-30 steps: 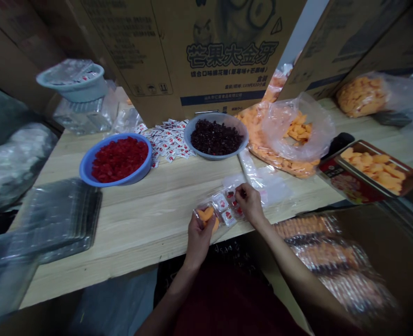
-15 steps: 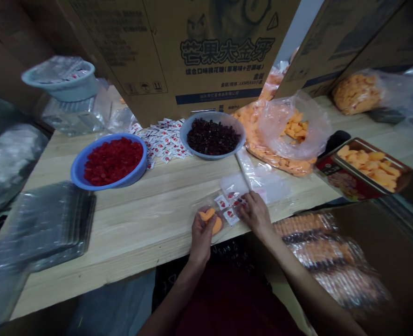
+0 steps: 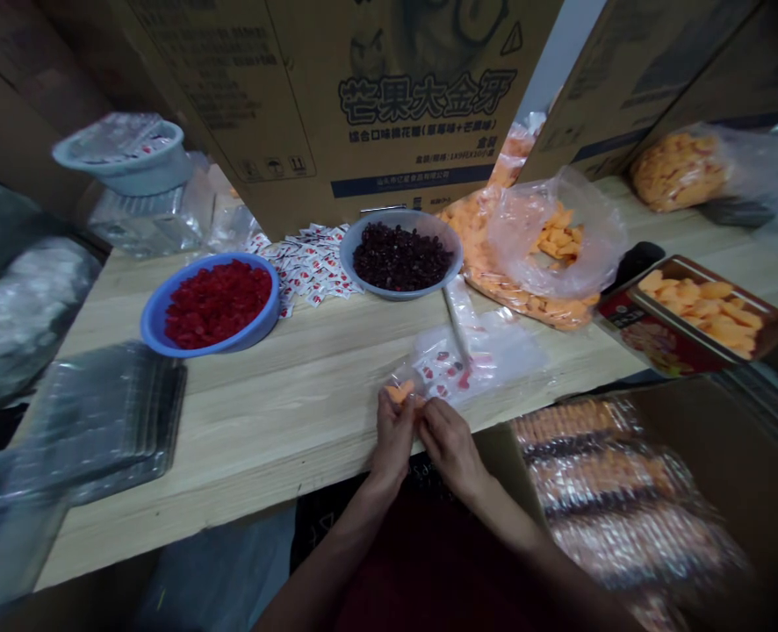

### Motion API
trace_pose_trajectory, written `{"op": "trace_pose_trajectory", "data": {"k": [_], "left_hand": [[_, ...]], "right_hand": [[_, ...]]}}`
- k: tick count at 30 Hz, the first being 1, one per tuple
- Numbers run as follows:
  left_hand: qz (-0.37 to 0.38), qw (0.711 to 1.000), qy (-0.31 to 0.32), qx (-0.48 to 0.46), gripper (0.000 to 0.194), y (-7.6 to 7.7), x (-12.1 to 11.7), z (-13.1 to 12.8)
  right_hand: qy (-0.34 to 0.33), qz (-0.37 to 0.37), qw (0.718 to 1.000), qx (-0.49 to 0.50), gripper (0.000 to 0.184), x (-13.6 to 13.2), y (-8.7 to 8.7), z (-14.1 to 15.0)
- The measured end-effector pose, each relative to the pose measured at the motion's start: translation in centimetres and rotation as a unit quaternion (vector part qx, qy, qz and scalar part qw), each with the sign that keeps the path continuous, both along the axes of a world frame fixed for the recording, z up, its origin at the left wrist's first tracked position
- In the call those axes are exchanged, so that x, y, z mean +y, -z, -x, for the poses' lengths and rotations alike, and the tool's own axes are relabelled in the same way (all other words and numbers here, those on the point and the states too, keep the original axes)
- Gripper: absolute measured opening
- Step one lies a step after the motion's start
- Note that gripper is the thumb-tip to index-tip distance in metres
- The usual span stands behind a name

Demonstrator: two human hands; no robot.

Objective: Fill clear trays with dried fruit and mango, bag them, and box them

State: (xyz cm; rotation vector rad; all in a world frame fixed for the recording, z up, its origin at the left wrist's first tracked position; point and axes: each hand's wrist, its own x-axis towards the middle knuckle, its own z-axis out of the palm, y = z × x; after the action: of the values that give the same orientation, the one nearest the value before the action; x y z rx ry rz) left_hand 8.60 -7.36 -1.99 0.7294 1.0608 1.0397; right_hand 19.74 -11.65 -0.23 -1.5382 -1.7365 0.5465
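Near the table's front edge, my left hand (image 3: 394, 434) is closed on a small clear plastic tray (image 3: 399, 373) with an orange candy (image 3: 400, 392) showing in it. My right hand (image 3: 447, 436) is close beside it, its fingers pinched at the tray's right side; the fingers hide much of the tray. Just beyond my hands, clear plastic bags (image 3: 514, 351) lie flat, with blurred red-and-white marks visible at their left part. Farther back stand a grey bowl of dark candies (image 3: 402, 254) and a blue bowl of red candies (image 3: 218, 303).
Small white-and-red sachets (image 3: 313, 263) are heaped between the bowls. Empty clear trays (image 3: 109, 404) are stacked at left. A large bag of orange candies (image 3: 521, 263) and a tin of them (image 3: 698, 312) are at right. An open carton (image 3: 632, 491) of packed trays stands below. Large cartons (image 3: 395, 105) rise behind.
My right hand has come left and toward me, from the sachet end of the tray to beside my left hand. The left hand has shifted slightly right, and the tray is now more hidden.
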Motion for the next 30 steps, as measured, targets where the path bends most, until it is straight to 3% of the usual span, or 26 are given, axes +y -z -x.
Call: {"op": "trace_pose_trajectory", "data": {"k": [4, 7, 10, 13, 17, 20, 22, 24, 25, 28, 30], "left_hand": [[-0.009, 0.996, 0.068, 0.048, 0.038, -0.6, 0.8, 3.5], [0.027, 0.992, 0.121, -0.016, 0.039, -0.9, 1.1, 4.9], [0.08, 0.981, 0.149, -0.091, 0.035, -0.9, 0.9, 4.4], [0.079, 0.986, 0.117, -0.089, 0.032, -0.4, 0.4, 3.1], [0.027, 0.999, 0.034, -0.016, 0.03, 0.4, 0.0, 2.2], [0.037, 0.999, -0.031, 0.007, 0.041, 0.6, 0.1, 2.6], [0.074, 0.997, -0.025, -0.017, 0.049, 0.4, 0.2, 3.4], [0.087, 0.996, 0.012, -0.033, 0.044, -0.1, 0.3, 4.2], [0.076, 0.996, 0.025, -0.031, 0.038, -0.4, 0.3, 4.5], [0.031, 0.999, 0.033, 0.0, 0.029, -1.5, 0.0, 4.6], [0.011, 0.999, 0.039, 0.013, 0.028, -2.1, -0.2, 4.3]], "right_hand": [[0.032, 0.039, 0.994, 0.097, 0.016, 0.2, -0.5, -0.4], [0.023, 0.067, 0.988, 0.14, 0.017, 0.5, -1.3, -1.6], [-0.013, 0.073, 0.986, 0.152, 0.016, 0.7, -2.0, -1.7], [-0.037, 0.064, 0.987, 0.141, 0.017, 0.6, -2.1, -0.7], [-0.083, 0.018, 0.988, 0.126, 0.015, 0.5, -1.6, 1.1], [-0.089, 0.011, 0.988, 0.127, 0.013, 0.3, -1.4, 1.6], [-0.077, 0.022, 0.988, 0.134, 0.014, 0.0, -1.8, 1.4], [-0.063, 0.025, 0.99, 0.121, 0.008, -0.5, -2.3, 1.1], [-0.053, 0.023, 0.993, 0.1, 0.011, -0.8, -2.6, 0.9], [-0.027, 0.01, 0.999, -0.016, 0.083, -1.4, -2.4, 0.8], [-0.029, 0.01, 0.995, -0.099, 0.113, -1.5, -1.3, 1.1]]}}
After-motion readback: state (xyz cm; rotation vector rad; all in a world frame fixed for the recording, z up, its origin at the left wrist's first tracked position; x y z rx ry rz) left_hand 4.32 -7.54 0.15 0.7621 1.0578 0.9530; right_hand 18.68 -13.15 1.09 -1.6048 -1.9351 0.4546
